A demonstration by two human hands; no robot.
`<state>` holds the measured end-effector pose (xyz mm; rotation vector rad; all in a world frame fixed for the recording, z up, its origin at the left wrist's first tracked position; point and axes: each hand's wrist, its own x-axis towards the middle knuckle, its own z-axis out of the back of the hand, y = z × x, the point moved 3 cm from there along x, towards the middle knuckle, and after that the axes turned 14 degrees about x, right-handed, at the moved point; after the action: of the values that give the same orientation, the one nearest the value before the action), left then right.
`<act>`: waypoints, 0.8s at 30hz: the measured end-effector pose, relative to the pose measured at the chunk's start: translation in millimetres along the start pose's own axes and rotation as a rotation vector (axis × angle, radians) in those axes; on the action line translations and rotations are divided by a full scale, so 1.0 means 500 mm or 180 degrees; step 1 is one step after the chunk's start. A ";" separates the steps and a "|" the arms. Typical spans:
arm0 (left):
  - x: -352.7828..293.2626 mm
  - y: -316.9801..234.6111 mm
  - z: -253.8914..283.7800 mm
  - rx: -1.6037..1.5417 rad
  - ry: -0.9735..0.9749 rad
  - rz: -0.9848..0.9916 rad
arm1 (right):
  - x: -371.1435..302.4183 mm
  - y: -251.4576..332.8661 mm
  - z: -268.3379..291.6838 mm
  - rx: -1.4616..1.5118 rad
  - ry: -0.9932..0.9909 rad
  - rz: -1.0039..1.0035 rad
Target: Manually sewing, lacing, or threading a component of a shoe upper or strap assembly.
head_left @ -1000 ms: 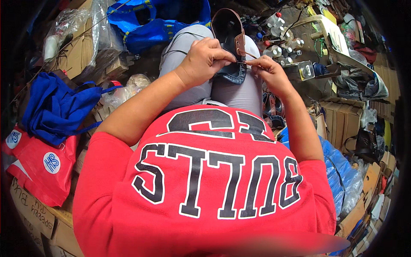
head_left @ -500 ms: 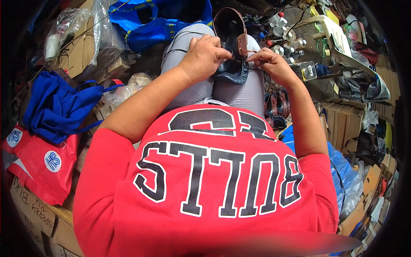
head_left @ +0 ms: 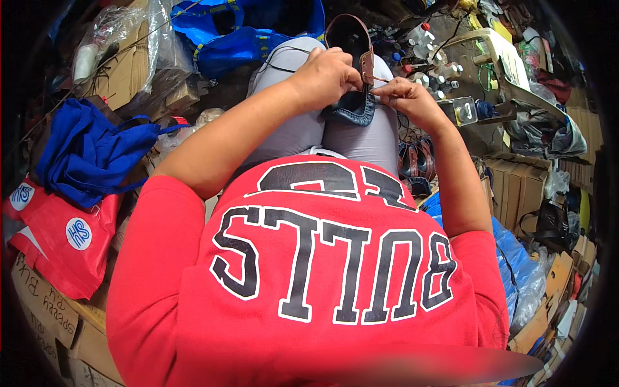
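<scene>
A dark blue leather boat shoe (head_left: 354,115) with a brown collar rests on my lap, its gathered toe seam towards me. My left hand (head_left: 327,79) is closed, fingertips bent together over the shoe's opening; what they pinch is hidden. At the shoe's right side, my right hand (head_left: 409,100) pinches thumb and forefinger close to the edge, on something too small to make out. A brown lace end (head_left: 379,79) sticks out from the collar just above those fingertips.
Grey-trousered knees (head_left: 284,68) support the work. To the right are plastic bottles (head_left: 422,48), more brown-and-dark shoes (head_left: 418,158) and a cream plastic chair (head_left: 509,61) on its side. Blue cloth (head_left: 90,151) and a red bag (head_left: 64,238) lie left, near cardboard boxes (head_left: 48,300).
My left hand has moved slightly right and its fingers have curled further over the shoe's opening. The right hand has shifted slightly, still pinching beside the shoe.
</scene>
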<state>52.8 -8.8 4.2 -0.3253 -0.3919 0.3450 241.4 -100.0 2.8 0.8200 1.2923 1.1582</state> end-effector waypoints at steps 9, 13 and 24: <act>-0.044 -0.020 0.010 0.0004 0.0133 0.1232 | -0.024 -0.003 -0.029 0.0966 -0.0450 -0.0256; -0.025 -0.002 0.017 0.0359 -0.0008 0.1032 | -0.014 0.003 -0.011 0.0577 -0.0278 -0.0196; -0.038 -0.017 0.005 -0.0002 0.0019 0.1235 | -0.026 -0.006 -0.033 0.1002 -0.0479 -0.0288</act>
<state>37.4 -22.9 3.5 -0.4033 -0.3216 0.7231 226.9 -115.3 1.4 1.0461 1.3893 0.8154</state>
